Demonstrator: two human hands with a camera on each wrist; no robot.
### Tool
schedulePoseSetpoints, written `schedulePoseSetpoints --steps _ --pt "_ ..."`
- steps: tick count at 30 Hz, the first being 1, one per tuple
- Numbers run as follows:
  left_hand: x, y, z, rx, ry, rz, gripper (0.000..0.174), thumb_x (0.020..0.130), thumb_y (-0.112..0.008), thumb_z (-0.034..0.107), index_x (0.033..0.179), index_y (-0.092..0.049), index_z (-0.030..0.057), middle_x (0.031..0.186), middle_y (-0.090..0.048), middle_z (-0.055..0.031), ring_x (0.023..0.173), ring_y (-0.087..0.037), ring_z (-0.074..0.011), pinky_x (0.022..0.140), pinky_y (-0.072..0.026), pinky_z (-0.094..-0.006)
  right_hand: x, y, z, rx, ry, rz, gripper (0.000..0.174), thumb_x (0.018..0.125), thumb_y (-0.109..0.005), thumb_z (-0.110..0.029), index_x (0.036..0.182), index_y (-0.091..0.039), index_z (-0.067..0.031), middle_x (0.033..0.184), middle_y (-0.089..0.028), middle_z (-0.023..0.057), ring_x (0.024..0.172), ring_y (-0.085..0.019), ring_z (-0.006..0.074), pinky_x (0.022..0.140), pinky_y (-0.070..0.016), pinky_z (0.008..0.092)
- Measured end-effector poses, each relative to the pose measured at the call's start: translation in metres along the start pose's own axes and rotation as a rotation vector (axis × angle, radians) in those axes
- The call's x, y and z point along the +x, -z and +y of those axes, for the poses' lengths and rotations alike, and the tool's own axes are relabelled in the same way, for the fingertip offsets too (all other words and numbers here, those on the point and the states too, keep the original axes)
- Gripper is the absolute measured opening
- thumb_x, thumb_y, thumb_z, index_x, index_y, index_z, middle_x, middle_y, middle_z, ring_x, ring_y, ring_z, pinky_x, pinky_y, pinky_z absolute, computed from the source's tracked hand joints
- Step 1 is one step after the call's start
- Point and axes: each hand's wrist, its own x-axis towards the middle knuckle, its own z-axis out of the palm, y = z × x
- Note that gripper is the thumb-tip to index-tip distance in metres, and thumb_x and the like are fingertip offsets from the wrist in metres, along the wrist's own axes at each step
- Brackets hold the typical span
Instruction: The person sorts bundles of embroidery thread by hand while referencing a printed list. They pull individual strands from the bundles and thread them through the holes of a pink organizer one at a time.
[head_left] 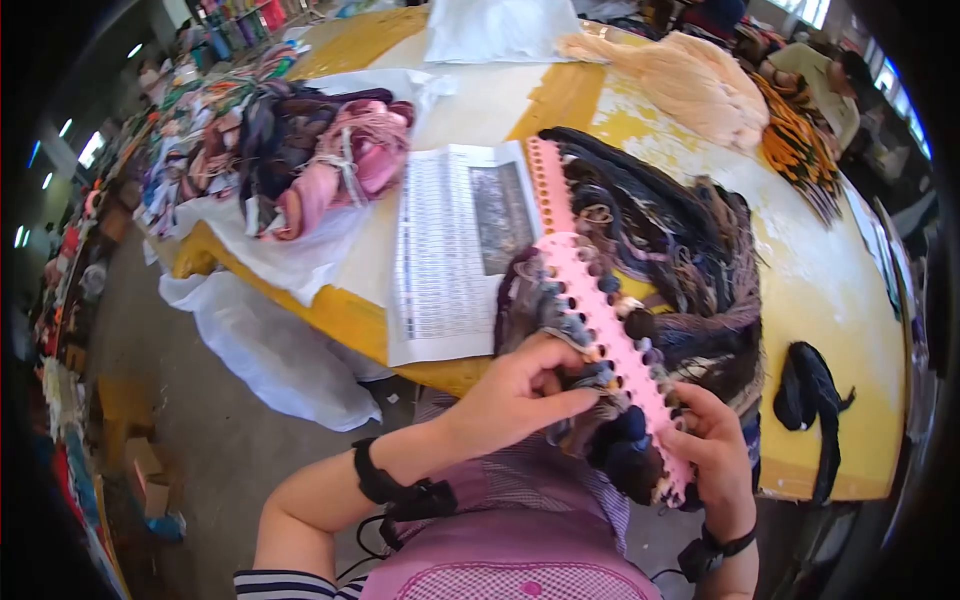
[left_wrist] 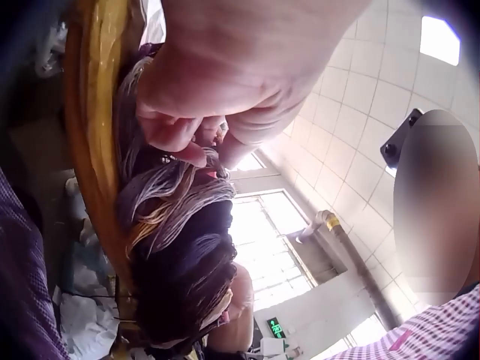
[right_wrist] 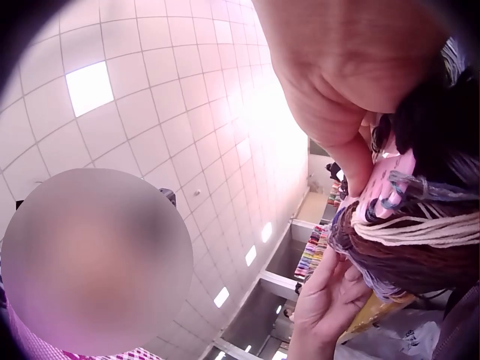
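A pink strip (head_left: 610, 335) with holes along both edges carries looped bundles of dark, grey and brown yarn. My right hand (head_left: 715, 445) grips its lower right edge, thumb on top. At the left edge, the curled fingers and thumb of my left hand (head_left: 525, 390) pinch grey yarn (head_left: 565, 325). The left wrist view has my left hand (left_wrist: 225, 75) over grey and tan strands (left_wrist: 176, 199), with dark yarn hanging below. In the right wrist view, my right hand (right_wrist: 352, 60) is at the strip (right_wrist: 386, 180), beside cream strands (right_wrist: 412, 231); its fingertips are partly hidden.
On the yellow table (head_left: 830, 420) lie a printed sheet (head_left: 435, 260), a second pink strip (head_left: 550, 185), and a large dark yarn pile (head_left: 725, 270). Pink and dark skeins (head_left: 350, 160) are at the left, a peach bundle (head_left: 700, 90) at the back, a small black skein (head_left: 805, 390) at the right.
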Motion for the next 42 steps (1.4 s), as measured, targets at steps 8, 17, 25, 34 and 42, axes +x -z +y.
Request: schedulePoseSetpoints --steps 8,17,25,34,42 --pt "-0.005 0.0 0.011 -0.176 0.084 0.012 0.025 0.09 -0.069 0.011 0.109 -0.057 -0.0002 0.091 -0.058 0.0024 0.072 -0.053 0.0005 0.06 -0.044 -0.0161 0.002 0.003 0.002 0.042 -0.015 -0.045 0.051 0.082 -0.067 0.008 0.13 -0.051 0.0046 0.104 -0.067 0.0097 0.089 -0.064 0.012 0.079 -0.0523 0.025" --pt "-0.003 -0.003 0.008 -0.149 0.056 0.023 0.017 0.096 -0.061 0.012 0.108 -0.059 0.0014 0.088 -0.058 0.0035 0.072 -0.056 -0.0018 0.062 -0.0473 -0.0185 0.0 -0.004 -0.001 0.012 0.01 -0.043 0.05 0.081 -0.065 0.01 0.129 -0.051 0.0053 0.107 -0.067 0.01 0.092 -0.065 0.0132 0.081 -0.0514 0.0247" --pt "-0.009 -0.006 0.021 0.587 -0.556 0.339 0.015 0.086 -0.069 0.002 0.101 -0.066 0.0019 0.085 -0.055 -0.0017 0.064 -0.051 -0.0044 0.054 -0.041 -0.0194 0.002 -0.007 0.003 0.022 0.064 -0.019 0.05 0.082 -0.061 0.012 0.129 -0.049 0.0073 0.112 -0.065 0.0104 0.093 -0.064 0.0131 0.081 -0.0516 0.0246" --pt "-0.006 -0.01 0.01 0.521 -0.532 0.254 0.017 0.085 -0.07 0.003 0.102 -0.072 0.002 0.082 -0.056 -0.0042 0.067 -0.053 -0.0116 0.056 -0.0412 -0.0241 0.002 -0.01 0.005 0.028 0.079 0.021 0.051 0.083 -0.061 0.011 0.131 -0.047 0.0074 0.111 -0.065 0.0108 0.091 -0.065 0.0123 0.081 -0.0516 0.0245" --pt "-0.005 -0.015 0.005 0.406 -0.398 0.233 0.014 0.089 -0.068 0.009 0.099 -0.068 -0.0015 0.087 -0.058 -0.0053 0.071 -0.055 -0.0127 0.061 -0.0429 -0.0252 0.004 -0.01 0.009 0.036 0.089 -0.004 0.052 0.083 -0.062 0.01 0.132 -0.047 0.006 0.112 -0.065 0.0109 0.093 -0.065 0.0138 0.082 -0.0514 0.0253"
